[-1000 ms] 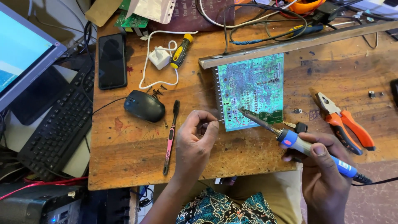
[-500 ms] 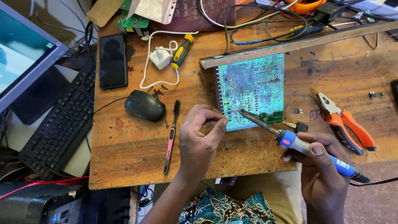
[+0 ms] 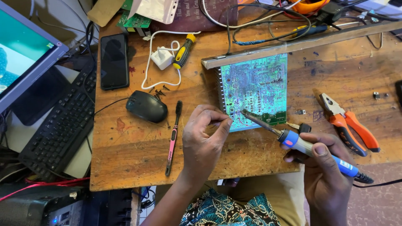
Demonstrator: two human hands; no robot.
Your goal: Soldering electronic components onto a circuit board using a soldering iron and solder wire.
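Circuit board (image 3: 255, 90), green, lies on the wooden table (image 3: 125, 159), far edge against a metal bar (image 3: 293, 44). Right hand (image 3: 326, 175) grasps a blue soldering iron (image 3: 301, 144), tip at the board's near-left corner. Left hand (image 3: 203, 142) pinches thumb to forefinger there; what it holds cannot be told. Toothbrush (image 3: 173, 138) and mouse (image 3: 146, 106) lie left, pliers (image 3: 349, 123) right; bare wood between.

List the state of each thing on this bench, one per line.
Circuit board: solder side up, flat on the bench.
Soldering iron: held in right hand, tip on the board.
Left hand: fingers pinched at the board's edge.
Phone: screen dark.
Monitor: lit.
Pliers: lying untouched.
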